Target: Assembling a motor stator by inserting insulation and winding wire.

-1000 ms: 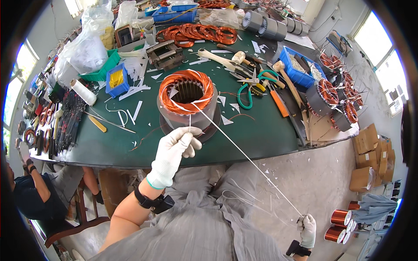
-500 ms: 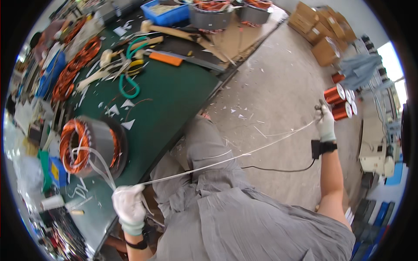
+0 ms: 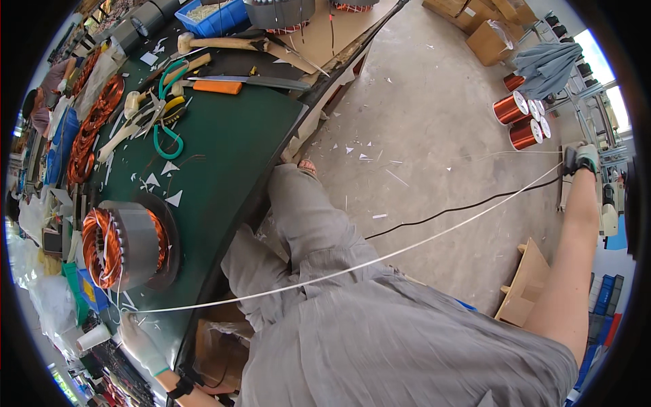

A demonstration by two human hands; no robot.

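Note:
A long white cord [image 3: 380, 259] runs taut across my lap between my two gloved hands. My left hand [image 3: 141, 342], beside the green bench's near edge, has its fingers closed on the cord near a motor stator. That stator [image 3: 134, 241] is a grey steel ring with orange copper windings, lying on its side on the bench. Loops of the cord come out of its windings beside my left fingertips. My right hand [image 3: 587, 157] is stretched far out to the right, closed around the cord's other end. The finger details of that hand are partly hidden by its wrist strap.
Green-handled scissors [image 3: 161, 112], hammers, pliers and an orange-handled blade [image 3: 227, 87] lie on the bench [image 3: 224, 156]. More stators and a blue bin [image 3: 213, 20] stand at the far end. Copper wire spools [image 3: 510, 108], cardboard boxes [image 3: 489, 42] and a black cable [image 3: 447, 214] are on the right.
My right hand has moved farther right and my left hand farther left, drawing the cord out longer. The loops at the stator have shrunk. My view has shifted to the right.

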